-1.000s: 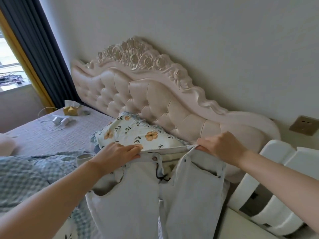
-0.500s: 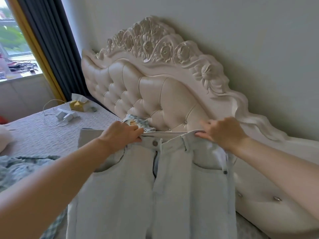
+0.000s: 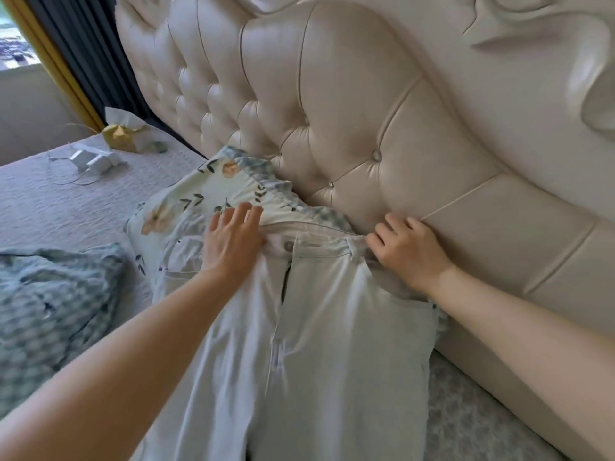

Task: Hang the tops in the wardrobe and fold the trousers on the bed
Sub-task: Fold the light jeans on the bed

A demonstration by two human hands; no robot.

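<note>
Lying front-up on the bed [image 3: 66, 207], the pale denim trousers [image 3: 326, 327] have their waistband towards the tufted headboard [image 3: 366, 111] and their legs running down out of the bottom of the view. The waistband and upper part rest on a floral pillow [image 3: 213, 194], which leans against the foot of the headboard. The fly is partly open, with the button visible at the waist.

Left hand [image 3: 229, 241]: palm down on the trousers just left of the button, fingers straight and spread, their tips reaching past the waistband onto the pillow. It lies flat and is not clenched.

Right hand [image 3: 409, 254]: at the right end of the waistband, close against the headboard, with fingers curled and grasping the denim there (the thumb is hidden under the hand).

Other items:
- A blue-green checked cloth [image 3: 50, 301] lies crumpled on the bed to the left, apart from the trousers.
- A yellow tissue box [image 3: 123, 138] sits at the far side of the bed near the dark curtain [image 3: 86, 44].
- Just beside the box are white chargers [image 3: 90, 159] with a thin cable.
</note>
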